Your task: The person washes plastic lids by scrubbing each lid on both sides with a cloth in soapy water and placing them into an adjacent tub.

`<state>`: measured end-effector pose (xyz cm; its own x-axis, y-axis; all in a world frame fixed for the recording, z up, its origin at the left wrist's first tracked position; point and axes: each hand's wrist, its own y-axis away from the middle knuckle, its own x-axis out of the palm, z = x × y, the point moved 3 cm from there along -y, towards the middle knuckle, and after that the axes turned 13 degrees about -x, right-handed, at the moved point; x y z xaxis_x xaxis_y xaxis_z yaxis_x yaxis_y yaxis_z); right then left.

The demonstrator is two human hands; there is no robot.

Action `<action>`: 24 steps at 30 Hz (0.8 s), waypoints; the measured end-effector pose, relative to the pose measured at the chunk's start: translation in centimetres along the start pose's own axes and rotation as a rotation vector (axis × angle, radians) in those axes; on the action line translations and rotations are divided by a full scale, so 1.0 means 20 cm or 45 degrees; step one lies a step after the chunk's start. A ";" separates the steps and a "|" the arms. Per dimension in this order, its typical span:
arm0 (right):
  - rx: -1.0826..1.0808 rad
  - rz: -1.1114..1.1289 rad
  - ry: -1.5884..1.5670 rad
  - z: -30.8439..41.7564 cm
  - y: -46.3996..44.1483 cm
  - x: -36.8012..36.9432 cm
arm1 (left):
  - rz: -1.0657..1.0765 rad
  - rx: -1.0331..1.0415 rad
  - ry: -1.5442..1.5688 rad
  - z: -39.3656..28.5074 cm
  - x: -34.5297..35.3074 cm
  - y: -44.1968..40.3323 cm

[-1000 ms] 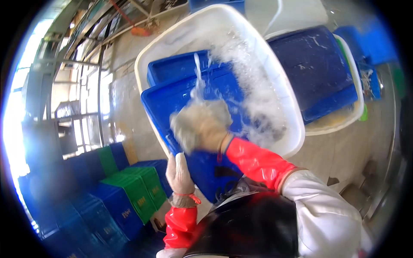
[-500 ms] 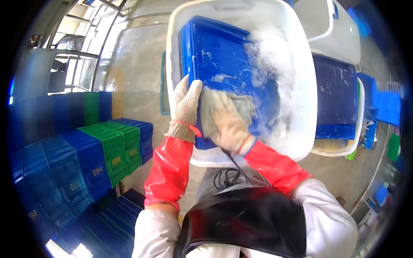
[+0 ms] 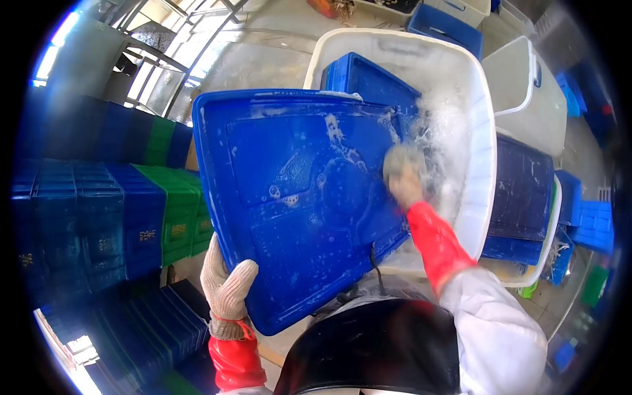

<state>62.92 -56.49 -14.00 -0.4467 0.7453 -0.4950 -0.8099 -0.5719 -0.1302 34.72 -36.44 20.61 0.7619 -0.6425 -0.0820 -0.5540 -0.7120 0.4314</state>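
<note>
A large blue lid (image 3: 309,184), wet with suds, is tilted up across the near left side of a white tub (image 3: 486,164). My left hand (image 3: 227,280), in a knitted glove, grips the lid's lower left edge, thumb on top. Gloved too, my right hand (image 3: 406,184) is blurred at the lid's right end, closed on a pale cloth (image 3: 403,158) beside the foamy water. Another blue container (image 3: 372,82) lies in the tub behind the lid.
Stacked blue crates (image 3: 99,224) and green crates (image 3: 172,217) stand at the left. Right of the tub are a dark blue lid (image 3: 523,187) on another tub and a translucent white bin (image 3: 526,85). Metal framework stands at the upper left.
The large blue lid has come up out of the tub toward the left and nearer me. My left hand moved down and left with its edge; my right hand and the cloth moved right.
</note>
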 end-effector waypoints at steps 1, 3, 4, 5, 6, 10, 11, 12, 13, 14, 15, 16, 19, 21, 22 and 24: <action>0.005 0.200 0.755 0.04 0.21 -0.04 | 0.001 0.027 0.032 0.00 0.01 0.02; 0.288 0.515 0.270 0.09 0.49 -0.18 | 0.052 0.104 0.018 -0.04 0.06 0.07; 0.331 0.697 0.213 0.22 0.56 -0.29 | 0.044 0.162 -0.042 -0.10 0.10 0.09; 0.184 0.669 0.167 0.15 0.66 -0.34 | 0.080 0.216 -0.120 -0.17 0.13 0.10; 0.174 0.642 0.164 0.06 0.74 -0.40 | 0.112 0.274 -0.205 -0.25 0.19 0.14; 0.176 0.322 0.003 -0.17 0.90 -0.69 | 0.260 0.688 -0.531 -0.63 0.41 0.27; 0.319 0.171 -0.049 -0.18 0.91 -0.73 | 0.249 0.868 -0.746 -0.72 0.44 0.27; 0.315 0.144 -0.061 -0.17 0.93 -0.74 | 0.228 1.046 -0.957 -0.81 0.45 0.25; 0.214 -0.070 -0.420 -0.03 0.91 -0.79 | 0.035 1.174 -1.288 -0.87 0.42 0.19; 0.256 -0.126 -0.736 0.10 0.91 -0.88 | -0.134 1.284 -1.418 -0.91 0.37 0.09; 0.308 -0.190 -1.049 0.23 0.91 -0.96 | -0.321 1.382 -1.541 -0.95 0.32 -0.01; 0.299 -0.210 -1.062 0.21 0.94 -0.96 | -0.459 1.470 -1.464 -0.93 0.28 -0.16; 0.225 -0.244 -1.065 0.22 1.01 -0.95 | -0.063 1.411 -0.482 -0.73 0.26 -0.56; 0.192 -0.172 -1.108 0.44 0.91 -0.98 | -0.042 1.539 -0.878 -0.50 0.33 -0.62; 0.161 -0.107 -1.115 0.55 0.83 -0.98 | -0.386 1.955 -1.364 -0.38 0.36 -0.63; -0.028 0.052 -1.077 0.77 0.63 -0.91 | 0.419 0.599 -0.167 0.09 0.45 -0.82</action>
<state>55.04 -71.92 6.59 -0.6164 0.7243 0.3090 -0.7834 -0.6039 -0.1470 50.11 -31.04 11.26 0.4931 -0.8595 -0.1344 -0.8666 -0.4988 0.0108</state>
